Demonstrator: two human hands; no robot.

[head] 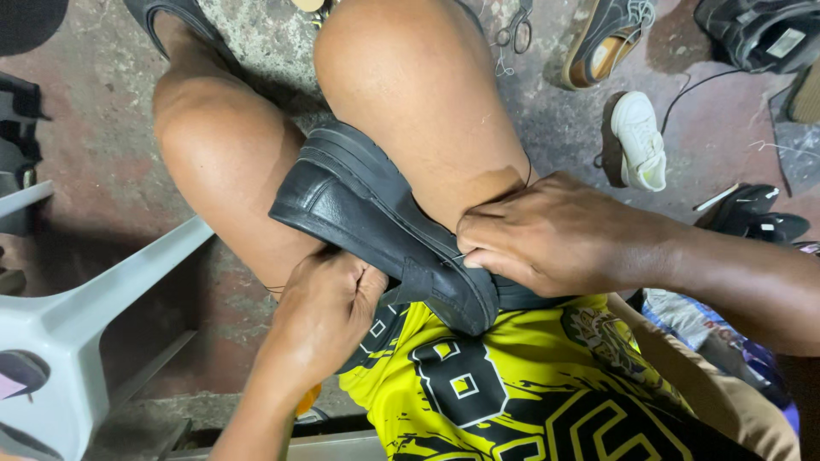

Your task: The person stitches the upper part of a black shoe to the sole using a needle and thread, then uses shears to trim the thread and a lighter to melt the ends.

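A black leather shoe lies clamped between my bare knees, its thick sole turned up and its toe toward my lap. My right hand rests on the shoe's upper edge near the toe, fingertips pinched on a thin needle or thread at the sole seam. My left hand is closed in a fist under the shoe's near side, gripping something I cannot make out. A thin thread runs by my left thigh.
Scissors lie on the concrete floor beyond my knees. A brown-soled sneaker, a white shoe and black shoes sit at the right. A grey plastic chair stands at my left.
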